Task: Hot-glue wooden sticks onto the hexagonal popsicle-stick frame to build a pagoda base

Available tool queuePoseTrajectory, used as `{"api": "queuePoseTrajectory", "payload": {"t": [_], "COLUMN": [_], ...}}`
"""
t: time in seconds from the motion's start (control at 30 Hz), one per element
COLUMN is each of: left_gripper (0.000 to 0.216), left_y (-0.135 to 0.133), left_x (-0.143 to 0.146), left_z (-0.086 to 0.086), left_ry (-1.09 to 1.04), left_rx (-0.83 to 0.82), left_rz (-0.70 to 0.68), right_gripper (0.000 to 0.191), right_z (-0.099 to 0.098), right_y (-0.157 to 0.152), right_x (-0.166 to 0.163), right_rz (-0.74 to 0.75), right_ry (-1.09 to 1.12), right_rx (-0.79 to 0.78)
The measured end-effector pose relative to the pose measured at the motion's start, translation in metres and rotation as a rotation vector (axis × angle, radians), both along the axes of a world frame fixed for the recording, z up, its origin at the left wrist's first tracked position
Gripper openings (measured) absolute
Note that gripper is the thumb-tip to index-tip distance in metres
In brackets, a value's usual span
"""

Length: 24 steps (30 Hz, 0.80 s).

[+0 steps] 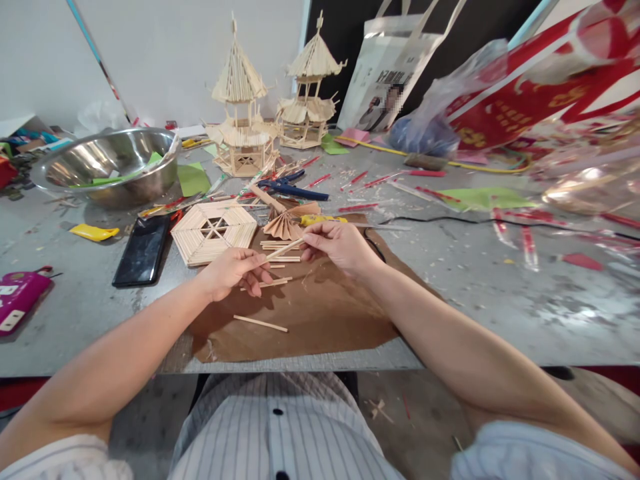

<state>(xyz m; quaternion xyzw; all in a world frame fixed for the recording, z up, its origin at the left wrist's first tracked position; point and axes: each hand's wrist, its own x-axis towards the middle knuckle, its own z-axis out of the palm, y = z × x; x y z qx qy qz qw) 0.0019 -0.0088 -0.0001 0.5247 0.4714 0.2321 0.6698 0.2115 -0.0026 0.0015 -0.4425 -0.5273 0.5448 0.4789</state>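
My left hand (235,270) and my right hand (336,245) both pinch one thin wooden stick (283,250), holding it slanted just above a brown paper sheet (320,313). More loose sticks (261,324) lie on the paper under and before my hands. A small fan-shaped stick piece (283,225) sits just beyond the held stick. A flat hexagonal stick panel (214,231) rests left of it, close to my left hand.
Two stick pagoda models (243,127) (309,97) stand at the back. A steel bowl (107,163) is at the far left, a black phone (143,251) beside the hexagon, blue pliers (293,188) behind. Red bags and plastic (525,87) crowd the right. A black cable (450,222) crosses the grey table (500,293).
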Motion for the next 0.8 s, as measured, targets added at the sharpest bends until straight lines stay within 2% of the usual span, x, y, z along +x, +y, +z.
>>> {"api": "queuePoseTrajectory", "payload": {"t": [0.33,0.5,0.6,0.8], "left_gripper": [0.021,0.029,0.036,0.046], "left_y": [0.0007,-0.0011,-0.0026,-0.0046], "left_x": [0.0002,0.0011,0.0016,-0.0007], "left_z": [0.0001,0.0005,-0.0002,-0.0087], "left_ry": [-0.005,0.035,0.092,0.307], "left_rx": [-0.020,0.060,0.237,0.735], "left_rz": [0.002,0.021,0.044,0.018], "right_gripper": [0.029,0.022,0.016,0.012], "right_z": [0.0000,0.0005,0.0011,0.0023], "right_y": [0.0003,0.0005,0.0014,0.0023], "right_x": [-0.0005,-0.0008,-0.0004,-0.0012], "right_rz": [-0.001,-0.031,-0.052,-0.053], "right_ry": [0.021,0.033,0.046,0.055], "right_rx": [-0.027,-0.078,-0.110,-0.137]}}
